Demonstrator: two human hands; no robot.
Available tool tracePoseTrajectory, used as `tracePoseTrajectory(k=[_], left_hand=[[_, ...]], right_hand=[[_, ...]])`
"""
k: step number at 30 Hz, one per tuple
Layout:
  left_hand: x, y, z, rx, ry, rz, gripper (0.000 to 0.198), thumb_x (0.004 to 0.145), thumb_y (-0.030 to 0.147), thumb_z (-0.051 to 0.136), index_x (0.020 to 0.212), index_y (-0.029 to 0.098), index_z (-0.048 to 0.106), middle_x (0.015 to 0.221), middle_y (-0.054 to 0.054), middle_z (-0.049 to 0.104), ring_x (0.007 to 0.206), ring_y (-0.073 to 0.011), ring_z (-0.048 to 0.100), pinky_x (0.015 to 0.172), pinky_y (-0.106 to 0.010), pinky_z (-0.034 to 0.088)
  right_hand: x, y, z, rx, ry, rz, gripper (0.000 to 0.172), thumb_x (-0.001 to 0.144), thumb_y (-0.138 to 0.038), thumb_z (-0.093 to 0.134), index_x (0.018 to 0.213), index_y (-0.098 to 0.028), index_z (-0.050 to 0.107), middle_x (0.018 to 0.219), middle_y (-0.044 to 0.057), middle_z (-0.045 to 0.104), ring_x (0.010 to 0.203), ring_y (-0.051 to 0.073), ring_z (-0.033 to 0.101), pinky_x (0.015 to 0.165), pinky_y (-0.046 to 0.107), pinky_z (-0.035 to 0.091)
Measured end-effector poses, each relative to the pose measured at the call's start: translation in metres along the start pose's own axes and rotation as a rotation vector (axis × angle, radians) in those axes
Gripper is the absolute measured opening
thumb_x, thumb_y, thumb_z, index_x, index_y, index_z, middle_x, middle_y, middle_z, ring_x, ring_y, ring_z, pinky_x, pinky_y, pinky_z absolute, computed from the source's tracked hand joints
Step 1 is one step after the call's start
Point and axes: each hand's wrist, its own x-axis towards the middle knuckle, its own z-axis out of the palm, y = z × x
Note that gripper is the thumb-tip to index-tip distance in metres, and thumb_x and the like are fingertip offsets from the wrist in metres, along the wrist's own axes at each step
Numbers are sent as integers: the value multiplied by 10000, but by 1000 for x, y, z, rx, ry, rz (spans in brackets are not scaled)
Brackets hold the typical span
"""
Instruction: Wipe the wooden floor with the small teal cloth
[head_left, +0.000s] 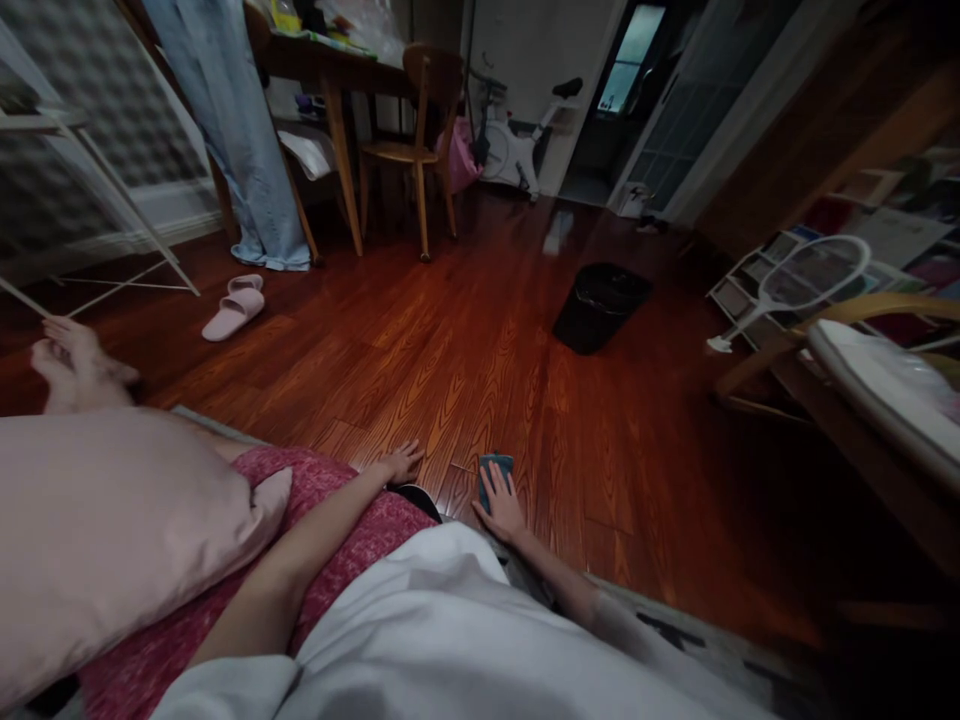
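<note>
My right hand (502, 505) lies palm down on a small blue-green cloth or pad (496, 465), its fingers spread over it on the reddish wooden floor (465, 380). To the left, my left hand (403, 462) rests with fingers apart and nothing in it, just past the edge of the pink-red garment over my lap. Near its wrist a dark round object with a pale rim (418, 495) partly shows; I cannot make out what it is.
A black bin (600, 305) stands ahead to the right. Pink slippers (234, 312) and a wooden chair (420, 150) are further off. A pink pillow (120, 530) lies over my legs. At the right are a white racket-shaped object (814, 270) and a round-topped piece (877, 390).
</note>
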Motion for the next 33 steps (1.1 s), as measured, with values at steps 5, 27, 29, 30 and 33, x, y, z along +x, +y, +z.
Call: tracePoseTrajectory(k=[5, 27, 29, 30, 33], left_hand=[[-2, 0, 0, 1, 2, 9, 812, 916, 459, 573, 1616, 271, 206, 1688, -141, 20, 1534, -390, 69, 1138, -690, 232], [-8, 6, -3, -3, 32, 14, 808, 901, 400, 583, 1613, 256, 230, 1689, -119, 65, 1535, -356, 109, 1178, -615, 237], [-9, 6, -4, -7, 30, 10, 812, 902, 403, 591, 1614, 262, 227, 1690, -115, 58, 1537, -353, 98, 1185, -598, 235], [-9, 6, -4, -10, 23, 2, 814, 902, 412, 595, 1614, 266, 228, 1691, -115, 51, 1536, -357, 94, 1184, -604, 234], [-8, 6, -6, -9, 4, -13, 809, 906, 441, 594, 1612, 287, 228, 1692, -114, 44, 1534, -378, 82, 1164, -662, 220]], right_hand=[[-24, -16, 5, 6, 45, 43, 693, 996, -528, 322, 1606, -212, 231, 1686, 92, 178, 1560, 234, 95, 1245, 483, 100], [9, -42, 7, 55, 32, -177, 722, 982, -498, 401, 1615, -234, 176, 1683, 91, 182, 1555, 242, 126, 1242, 479, 123], [8, -42, 7, 58, 44, -176, 711, 984, -475, 401, 1615, -231, 179, 1684, 89, 180, 1556, 235, 122, 1243, 474, 127], [13, -43, 6, 59, 48, -171, 708, 984, -467, 402, 1614, -229, 185, 1684, 89, 180, 1556, 232, 119, 1243, 471, 125], [45, -44, 0, 52, 48, -107, 694, 984, -467, 388, 1609, -218, 217, 1679, 97, 201, 1556, 230, 123, 1244, 476, 115]])
